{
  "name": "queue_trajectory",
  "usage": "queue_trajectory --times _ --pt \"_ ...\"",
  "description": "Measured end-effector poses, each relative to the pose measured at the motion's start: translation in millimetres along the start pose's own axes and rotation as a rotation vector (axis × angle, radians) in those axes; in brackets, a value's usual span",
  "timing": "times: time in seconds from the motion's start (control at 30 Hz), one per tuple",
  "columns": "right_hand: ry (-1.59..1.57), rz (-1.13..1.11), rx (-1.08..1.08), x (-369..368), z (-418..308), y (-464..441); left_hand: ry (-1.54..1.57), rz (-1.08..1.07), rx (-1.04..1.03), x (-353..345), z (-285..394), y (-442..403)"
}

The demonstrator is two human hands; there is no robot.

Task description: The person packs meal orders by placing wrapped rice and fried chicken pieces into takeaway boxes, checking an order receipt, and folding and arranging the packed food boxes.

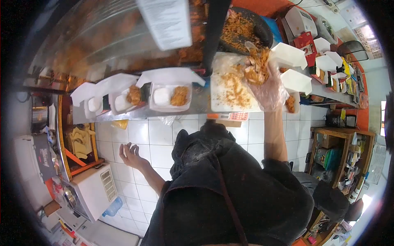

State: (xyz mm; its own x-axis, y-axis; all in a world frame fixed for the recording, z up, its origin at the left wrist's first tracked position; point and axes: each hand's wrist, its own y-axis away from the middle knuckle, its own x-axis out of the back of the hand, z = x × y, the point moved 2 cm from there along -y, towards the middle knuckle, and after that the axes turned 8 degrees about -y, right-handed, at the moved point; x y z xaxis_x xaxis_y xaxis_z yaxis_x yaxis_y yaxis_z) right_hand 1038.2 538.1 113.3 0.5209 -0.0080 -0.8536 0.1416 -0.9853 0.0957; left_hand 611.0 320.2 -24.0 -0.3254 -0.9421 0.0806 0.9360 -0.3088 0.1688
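Observation:
My right hand (271, 93), in a clear plastic glove, is closed around a piece of crumb-covered fried chicken (256, 71). It is above the right side of a white cutting board (242, 105) scattered with brown crumbs. Just beyond it sits a dark stone mortar (264, 30) filled with orange-brown crumbly food (240, 33). My left hand (132, 156) is bare and hangs away from the counter over the tiled floor, its fingers apart with nothing in them. Left of the board, an open white box (164, 107) holds white rice (162, 96) and fried chicken (179, 96).
Two more open boxes (123, 110) with rice stand at the counter's left. Further open boxes (296, 80) line the right side, close to my right forearm. A glass display case (102, 45) rises behind the left boxes. An orange-white calculator (227, 116) is at the counter edge.

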Motion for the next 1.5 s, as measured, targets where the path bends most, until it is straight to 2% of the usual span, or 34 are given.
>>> queue_trajectory --times 0.2,0.27,0.33,0.43,0.63,0.73,0.77,0.8,0.87,0.9,0.93,1.0,1.03,1.07,1.13,1.17,1.33,1.37,1.43,1.5 --pt "-0.028 -0.001 -0.207 -40.4 113.7 71.8 0.0 0.032 0.015 94.2 -2.1 -46.3" --pt "0.019 -0.014 -0.276 -59.4 156.0 81.1 -0.019 0.114 0.004 134.0 -0.3 -57.0" --pt "0.078 -0.038 -0.38 -95.1 201.6 83.0 0.035 0.121 -0.027 177.6 -5.0 -74.9" --pt "0.138 -0.098 -0.555 -120.0 275.4 77.0 0.045 0.269 -0.036 232.4 -1.2 -87.8" --pt "0.404 -0.331 -0.776 -188.9 429.0 25.3 0.079 0.516 -0.02 299.2 -14.8 -86.3" --pt "1.071 -0.724 -0.369 -200.0 517.7 -68.7 0.118 0.626 0.011 313.4 -22.6 -74.3" --pt "1.269 -0.787 -0.287 -219.1 536.2 -88.0 0.117 0.682 0.035 316.1 -21.0 -70.2" --pt "1.269 -0.797 -0.296 -225.2 554.3 -108.2 0.117 0.736 0.058 319.7 -20.6 -67.0" --pt "1.285 -1.375 -0.018 -241.8 577.5 -132.4 0.095 0.779 0.085 328.4 -31.9 -65.2" --pt "1.41 -1.405 -0.219 -245.3 585.5 -143.0 0.101 0.829 0.107 331.3 -34.9 -65.1" --pt "1.407 -1.411 -0.224 -248.3 592.9 -151.8 0.111 0.879 0.128 331.0 -33.6 -69.0" --pt "2.098 -1.755 0.011 -244.3 608.3 -165.7 0.092 0.92 0.177 327.6 -30.0 -81.8" --pt "2.038 -1.794 -0.071 -260.1 594.7 -150.0 0.101 0.946 0.193 326.4 -31.9 -90.6" --pt "2.041 -1.786 -0.084 -252.2 596.2 -157.4 0.109 0.97 0.211 323.4 -31.7 -98.3" --pt "2.009 -1.755 0.093 -240.2 596.0 -172.3 0.105 0.971 0.234 316.7 -27.6 -120.1" --pt "2.018 -1.755 0.08 -242.6 598.9 -180.0 0.105 0.968 0.234 311.2 -24.4 -131.5" --pt "2.163 -1.424 -0.347 -279.5 593.9 -209.9 0.139 0.896 0.199 294.0 -28.5 -175.4" --pt "2.167 -1.406 -0.344 -284.7 592.3 -199.0 0.135 0.86 0.204 290.6 -27.2 -183.3" --pt "2.53 -1.489 -0.451 -284.9 595.3 -166.9 0.153 0.804 0.224 284.4 -23.4 -201.0" --pt "2.525 -1.348 -0.49 -271.7 607.8 -158.4 0.155 0.734 0.2 286.3 -26.4 -218.5"
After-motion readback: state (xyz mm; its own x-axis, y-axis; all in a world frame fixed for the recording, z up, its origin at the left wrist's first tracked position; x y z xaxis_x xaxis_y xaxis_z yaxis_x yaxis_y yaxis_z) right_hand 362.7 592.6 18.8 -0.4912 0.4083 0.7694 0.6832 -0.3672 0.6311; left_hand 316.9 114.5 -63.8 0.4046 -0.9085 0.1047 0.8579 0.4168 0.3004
